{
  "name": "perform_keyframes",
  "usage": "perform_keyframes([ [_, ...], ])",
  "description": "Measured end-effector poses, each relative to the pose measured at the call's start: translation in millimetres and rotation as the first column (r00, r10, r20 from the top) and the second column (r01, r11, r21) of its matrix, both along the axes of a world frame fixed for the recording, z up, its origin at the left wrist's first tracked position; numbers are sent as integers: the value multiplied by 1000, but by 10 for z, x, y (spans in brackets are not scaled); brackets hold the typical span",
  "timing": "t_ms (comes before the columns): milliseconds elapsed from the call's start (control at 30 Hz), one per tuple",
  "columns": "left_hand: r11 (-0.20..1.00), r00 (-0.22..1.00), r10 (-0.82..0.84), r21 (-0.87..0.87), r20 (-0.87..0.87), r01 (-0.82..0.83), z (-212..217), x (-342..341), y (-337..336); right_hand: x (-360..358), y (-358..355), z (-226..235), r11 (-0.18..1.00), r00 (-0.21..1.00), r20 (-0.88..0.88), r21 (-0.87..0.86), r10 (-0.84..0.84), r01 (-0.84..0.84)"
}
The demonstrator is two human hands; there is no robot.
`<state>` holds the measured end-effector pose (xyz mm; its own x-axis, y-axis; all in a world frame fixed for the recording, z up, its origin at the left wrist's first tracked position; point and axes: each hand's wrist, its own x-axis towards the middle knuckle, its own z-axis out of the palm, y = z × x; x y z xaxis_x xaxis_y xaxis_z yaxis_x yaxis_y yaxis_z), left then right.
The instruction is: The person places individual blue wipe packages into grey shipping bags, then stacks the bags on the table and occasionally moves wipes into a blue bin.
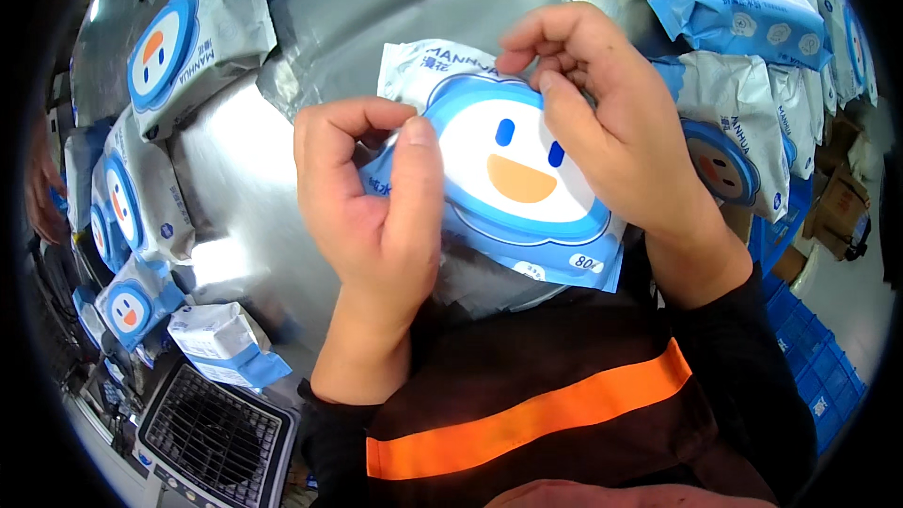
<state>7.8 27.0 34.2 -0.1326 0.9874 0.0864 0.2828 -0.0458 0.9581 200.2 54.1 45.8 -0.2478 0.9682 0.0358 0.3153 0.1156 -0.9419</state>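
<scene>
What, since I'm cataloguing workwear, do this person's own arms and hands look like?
The bare left hand and bare right hand show no gloves or rings. Plain black fabric sleeves end above the wrists, without visible markings.

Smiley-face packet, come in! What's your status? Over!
Left hand over packet's left side, right hand over upper right; grip unclear. Smiley-face packet printed face up. Nothing else covering it.

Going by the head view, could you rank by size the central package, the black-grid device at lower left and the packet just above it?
1. Central package
2. Black-grid device
3. Packet

That's apparent size only; nearness to the camera may affect it.
</scene>
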Motion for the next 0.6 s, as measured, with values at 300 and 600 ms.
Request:
perform_keyframes([
  [300,993,984,-72,76,-161,85,83,6,-20,-2,9,-80,995,989,-115,-42,-90,86],
  [600,979,992,-29,-205,-124,4,239,-21,-43,-117,-138,36,900,990,126,436,-70,8],
])
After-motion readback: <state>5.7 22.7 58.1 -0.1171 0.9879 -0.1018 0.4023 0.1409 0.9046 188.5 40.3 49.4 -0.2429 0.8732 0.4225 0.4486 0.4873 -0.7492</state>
